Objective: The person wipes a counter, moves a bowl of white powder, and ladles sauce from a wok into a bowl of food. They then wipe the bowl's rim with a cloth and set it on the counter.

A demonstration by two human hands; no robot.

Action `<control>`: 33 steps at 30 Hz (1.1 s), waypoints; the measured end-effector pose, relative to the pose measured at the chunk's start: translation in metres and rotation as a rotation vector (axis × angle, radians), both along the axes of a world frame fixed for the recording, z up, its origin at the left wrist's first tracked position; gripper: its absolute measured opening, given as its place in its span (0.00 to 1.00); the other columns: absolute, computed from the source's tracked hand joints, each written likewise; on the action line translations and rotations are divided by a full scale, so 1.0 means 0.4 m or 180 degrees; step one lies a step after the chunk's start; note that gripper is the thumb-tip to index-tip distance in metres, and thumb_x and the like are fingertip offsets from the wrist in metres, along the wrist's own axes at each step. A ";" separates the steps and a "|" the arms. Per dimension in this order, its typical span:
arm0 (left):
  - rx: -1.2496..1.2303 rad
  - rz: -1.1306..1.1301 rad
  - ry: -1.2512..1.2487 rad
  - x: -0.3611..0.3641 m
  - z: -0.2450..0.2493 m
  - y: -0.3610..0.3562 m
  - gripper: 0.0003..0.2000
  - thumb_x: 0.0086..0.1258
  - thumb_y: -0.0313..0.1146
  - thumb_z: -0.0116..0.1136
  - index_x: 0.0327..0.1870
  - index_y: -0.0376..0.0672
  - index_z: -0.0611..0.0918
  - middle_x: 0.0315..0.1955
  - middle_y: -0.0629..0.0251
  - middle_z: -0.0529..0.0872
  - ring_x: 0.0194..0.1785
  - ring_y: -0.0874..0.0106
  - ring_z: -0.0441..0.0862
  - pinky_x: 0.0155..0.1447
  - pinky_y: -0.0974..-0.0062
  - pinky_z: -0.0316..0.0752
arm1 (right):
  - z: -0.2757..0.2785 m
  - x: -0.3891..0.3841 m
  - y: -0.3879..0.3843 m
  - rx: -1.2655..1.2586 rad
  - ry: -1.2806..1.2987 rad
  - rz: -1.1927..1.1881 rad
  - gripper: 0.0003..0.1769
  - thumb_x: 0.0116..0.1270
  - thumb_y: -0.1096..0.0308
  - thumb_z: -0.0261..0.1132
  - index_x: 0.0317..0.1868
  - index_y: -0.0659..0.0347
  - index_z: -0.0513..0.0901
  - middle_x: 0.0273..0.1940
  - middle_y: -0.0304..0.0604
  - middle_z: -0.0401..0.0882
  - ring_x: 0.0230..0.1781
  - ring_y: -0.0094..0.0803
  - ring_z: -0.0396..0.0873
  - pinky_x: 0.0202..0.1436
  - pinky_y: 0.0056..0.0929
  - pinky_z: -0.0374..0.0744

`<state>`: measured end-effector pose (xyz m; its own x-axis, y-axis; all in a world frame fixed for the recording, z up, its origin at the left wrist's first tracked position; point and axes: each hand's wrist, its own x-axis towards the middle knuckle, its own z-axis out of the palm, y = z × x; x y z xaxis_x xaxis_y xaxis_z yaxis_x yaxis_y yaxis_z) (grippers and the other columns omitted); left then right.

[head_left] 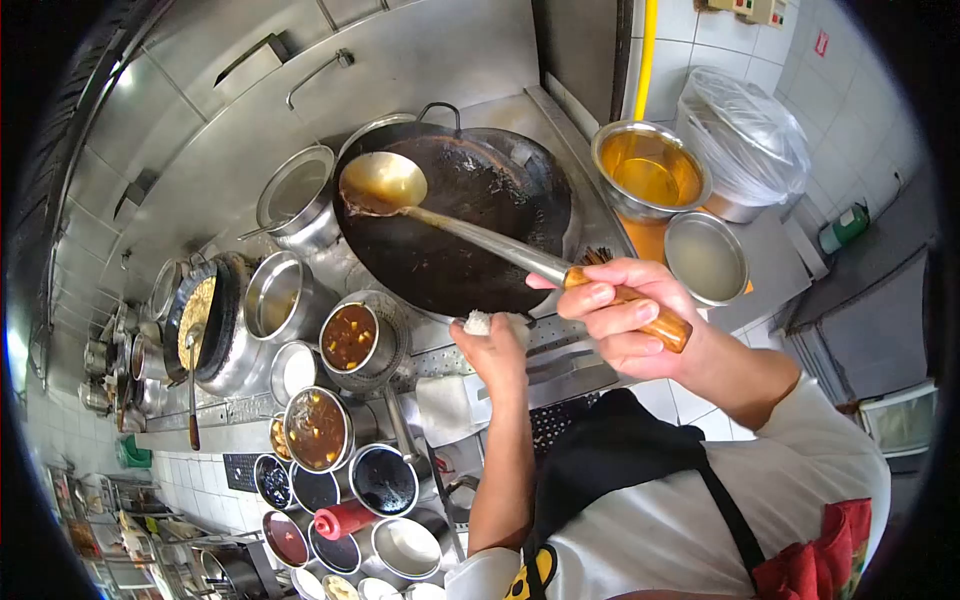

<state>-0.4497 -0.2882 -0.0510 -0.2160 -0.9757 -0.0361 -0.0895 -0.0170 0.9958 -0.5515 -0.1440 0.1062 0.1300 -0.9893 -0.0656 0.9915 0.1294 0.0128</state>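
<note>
My right hand is wrapped round the wooden grip of a long metal ladle. Its bowl hangs over the far left part of a large black wok, with something brownish along the bowl's lip. At the near rim of that wok, my left hand grips a folded white cloth; the cloth lies against the rim. A shiny film and a few pale specks show on the wok's dark inside. What lies under the left fingers is hidden.
Right of the wok stand a bowl of amber oil and a pot of cloudy liquid. Pots of brown sauce, a red squeeze bottle and several containers crowd the lower left. A second wok holds food and a ladle.
</note>
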 end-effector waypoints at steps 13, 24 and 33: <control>-0.0192 -0.0046 0.0236 0.037 -0.060 0.034 0.31 0.58 0.27 0.59 0.62 0.21 0.64 0.55 0.35 0.72 0.61 0.46 0.70 0.70 0.59 0.60 | 0.013 -0.015 -0.059 0.2264 0.3358 -0.0422 0.07 0.69 0.69 0.60 0.38 0.53 0.68 0.29 0.38 0.73 0.17 0.21 0.69 0.11 0.26 0.65; -0.0223 -0.0056 0.0235 0.057 -0.078 -0.016 0.30 0.60 0.28 0.59 0.62 0.22 0.64 0.53 0.37 0.75 0.58 0.51 0.73 0.68 0.62 0.63 | 0.016 0.026 -0.031 -0.0258 0.0115 -0.0365 0.19 0.77 0.66 0.51 0.61 0.72 0.66 0.34 0.36 0.66 0.20 0.17 0.70 0.14 0.24 0.67; -0.0220 -0.0010 0.0234 0.061 -0.083 0.018 0.30 0.59 0.27 0.59 0.61 0.21 0.64 0.55 0.35 0.72 0.61 0.47 0.70 0.70 0.59 0.60 | 0.021 -0.016 0.043 0.1878 0.2761 -0.0585 0.08 0.68 0.70 0.60 0.42 0.58 0.68 0.28 0.40 0.72 0.16 0.22 0.68 0.09 0.25 0.65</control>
